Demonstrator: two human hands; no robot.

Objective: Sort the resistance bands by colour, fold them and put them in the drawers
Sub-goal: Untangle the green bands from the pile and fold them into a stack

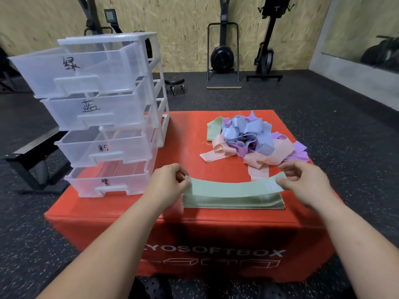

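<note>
While left hand and right hand are pinching opposite short ends of green band, I'm holding it over green stack on red plyo box; band seeming light, limp, stretchy, ends looking best hold.

The one camera rides on my head and looks forward and down, so my forearms come in from the bottom edge. My left hand and right hand, each pinching an end of the green band, sit just below mid-frame. The view is close to the red surface, whose top fills the centre and whose near face drops away beneath my arms. The lens is wide (straight edges bow towards the borders), so it also takes in the drawer unit looming tall at left, the dark floor beyond, and the board wall across the top, well off.
</note>
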